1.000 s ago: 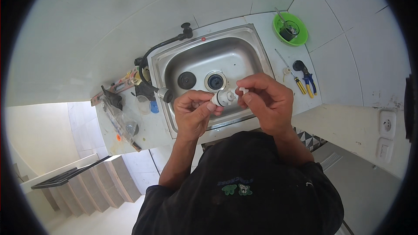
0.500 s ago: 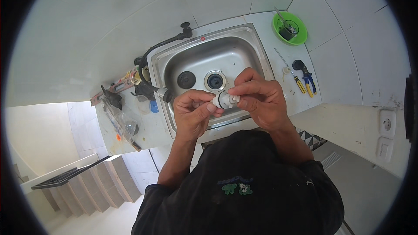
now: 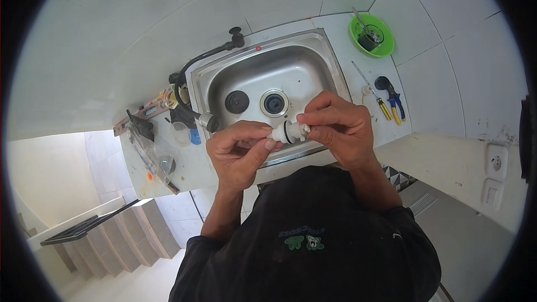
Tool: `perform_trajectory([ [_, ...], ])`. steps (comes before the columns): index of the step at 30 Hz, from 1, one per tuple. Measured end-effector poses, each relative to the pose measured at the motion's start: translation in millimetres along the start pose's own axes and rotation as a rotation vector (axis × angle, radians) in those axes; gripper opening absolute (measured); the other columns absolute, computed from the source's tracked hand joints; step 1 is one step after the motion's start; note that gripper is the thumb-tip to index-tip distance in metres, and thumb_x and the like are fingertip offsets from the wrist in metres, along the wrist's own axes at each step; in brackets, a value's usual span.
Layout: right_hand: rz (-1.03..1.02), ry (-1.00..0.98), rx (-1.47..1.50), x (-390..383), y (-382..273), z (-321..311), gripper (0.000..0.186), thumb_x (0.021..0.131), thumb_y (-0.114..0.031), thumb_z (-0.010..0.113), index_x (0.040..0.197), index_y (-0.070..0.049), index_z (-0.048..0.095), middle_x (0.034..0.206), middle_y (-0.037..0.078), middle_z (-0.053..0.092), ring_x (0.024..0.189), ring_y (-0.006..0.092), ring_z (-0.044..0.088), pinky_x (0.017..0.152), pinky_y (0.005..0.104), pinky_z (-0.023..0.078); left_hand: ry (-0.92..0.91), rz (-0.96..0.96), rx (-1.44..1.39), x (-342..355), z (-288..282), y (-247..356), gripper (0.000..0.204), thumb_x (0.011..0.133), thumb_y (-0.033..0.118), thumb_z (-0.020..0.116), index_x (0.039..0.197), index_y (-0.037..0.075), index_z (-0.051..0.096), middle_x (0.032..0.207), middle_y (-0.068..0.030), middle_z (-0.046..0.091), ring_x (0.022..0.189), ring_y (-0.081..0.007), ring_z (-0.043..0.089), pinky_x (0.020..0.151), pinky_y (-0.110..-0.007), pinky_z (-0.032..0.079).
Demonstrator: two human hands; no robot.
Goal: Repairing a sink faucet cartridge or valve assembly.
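Observation:
Over the front of a steel sink [image 3: 305,61], both hands hold a white plastic plumbing fitting [image 3: 287,132] with a black rubber ring around it. My left hand [image 3: 238,151] pinches its narrower left end between thumb and fingers. At the opposite end, the thumb and fingers of my right hand [image 3: 345,131] close on the notched white part. Below the fitting, the drain [image 3: 274,103] sits in the basin floor, with a round black disc [image 3: 237,102] lying left of it. A black flexible faucet [image 3: 209,54] arches over the sink's left side.
On the right counter lie a screwdriver [image 3: 381,103], blue-and-yellow pliers [image 3: 396,106] and a green bowl [image 3: 385,49] holding a dark cup. A spirit level [image 3: 150,111], a plastic bag [image 3: 159,159] and a blue cap [image 3: 195,136] crowd the left counter. Tiled walls enclose the back.
My left hand has shifted left along the fitting, from around its ringed body to its narrow end. More of the white body and black ring now shows. My right hand keeps its pinch.

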State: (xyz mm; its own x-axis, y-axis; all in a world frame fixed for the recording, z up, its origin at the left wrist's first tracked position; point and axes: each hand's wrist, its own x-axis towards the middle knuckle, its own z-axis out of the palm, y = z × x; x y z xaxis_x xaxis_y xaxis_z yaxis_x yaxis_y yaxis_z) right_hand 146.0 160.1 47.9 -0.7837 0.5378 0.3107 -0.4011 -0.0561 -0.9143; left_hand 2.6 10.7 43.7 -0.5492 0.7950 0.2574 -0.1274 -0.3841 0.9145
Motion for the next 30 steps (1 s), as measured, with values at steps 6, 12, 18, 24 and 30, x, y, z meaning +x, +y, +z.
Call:
perform_trajectory([
  [6,-0.091,-0.048,-0.305,4,-11,-8,0.024,0.077,0.008,0.068,0.100,0.001,0.071,0.093,0.009,0.063,0.076,0.0093,0.059,0.058,0.0195,0.043,0.006,0.006,0.122,4,5,9,0.015,0.077,-0.009,0.068,0.092,-0.007,0.066,0.088,-0.0178,0.068,0.075,-0.0199,0.069,0.066,-0.026,0.056],
  [12,-0.003,-0.021,-0.088,6,-10,-7,0.023,0.075,0.012,0.066,0.096,0.002,0.069,0.091,0.010,0.064,0.080,0.0107,0.062,0.063,0.0203,0.048,0.011,0.024,0.193,7,5,10,0.014,0.075,-0.010,0.068,0.089,-0.006,0.067,0.085,-0.0169,0.068,0.073,-0.0183,0.069,0.063,-0.025,0.055],
  [18,0.098,-0.045,-0.007,7,-13,-11,0.021,0.074,0.014,0.063,0.092,0.003,0.067,0.092,0.010,0.063,0.082,0.0107,0.062,0.068,0.0213,0.050,0.005,0.024,0.242,8,6,9,0.015,0.074,-0.009,0.069,0.088,-0.005,0.068,0.083,-0.0157,0.069,0.072,-0.0165,0.068,0.060,-0.024,0.053],
  [24,0.197,-0.009,0.039,8,-16,-10,0.016,0.076,0.012,0.062,0.089,0.003,0.065,0.088,0.007,0.063,0.078,0.0071,0.060,0.067,0.0206,0.049,-0.013,0.045,0.273,9,4,6,0.015,0.074,-0.009,0.069,0.088,-0.005,0.068,0.084,-0.0157,0.068,0.071,-0.0169,0.068,0.061,-0.024,0.054],
  [30,0.196,0.012,0.027,9,-14,-9,0.013,0.078,0.009,0.061,0.089,0.003,0.064,0.084,0.004,0.063,0.076,0.0045,0.058,0.064,0.0189,0.047,-0.016,0.044,0.220,10,6,6,0.016,0.074,-0.011,0.067,0.089,-0.006,0.067,0.085,-0.0171,0.068,0.072,-0.0181,0.069,0.063,-0.026,0.056],
])
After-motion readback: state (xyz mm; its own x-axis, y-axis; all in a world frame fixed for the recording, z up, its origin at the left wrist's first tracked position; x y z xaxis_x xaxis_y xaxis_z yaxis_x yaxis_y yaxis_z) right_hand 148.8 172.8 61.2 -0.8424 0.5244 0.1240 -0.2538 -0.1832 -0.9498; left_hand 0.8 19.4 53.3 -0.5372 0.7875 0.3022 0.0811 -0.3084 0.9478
